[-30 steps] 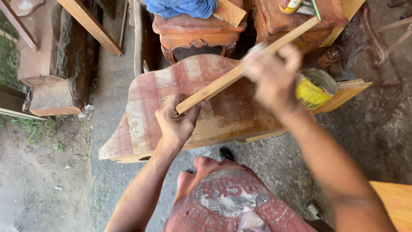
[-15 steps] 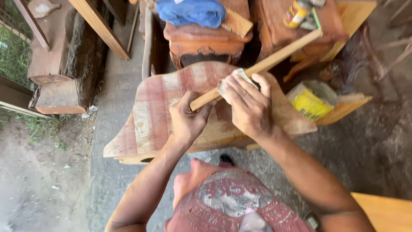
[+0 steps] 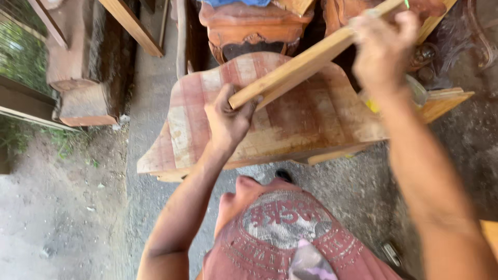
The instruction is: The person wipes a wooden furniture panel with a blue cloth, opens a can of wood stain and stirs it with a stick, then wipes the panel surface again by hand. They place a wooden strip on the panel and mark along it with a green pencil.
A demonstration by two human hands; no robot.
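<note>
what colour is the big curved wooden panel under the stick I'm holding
The curved panel is striped in reddish-pink and pale tan bands; the head view shows it.

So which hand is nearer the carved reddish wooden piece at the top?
Right. The right hand grips the wooden strip beside the carved piece; the left hand holds the strip's lower end, farther down.

We stand on a rough grey concrete floor (image 3: 155,78) in daylight. At nine o'clock lies bare dirt (image 3: 57,207) with sparse weeds. At ten o'clock sit heavy timber blocks (image 3: 85,67), with a plank (image 3: 132,26) leaning beside them. At twelve o'clock stands a carved reddish wooden furniture piece (image 3: 249,26). At four o'clock the floor lies in shade.
</note>
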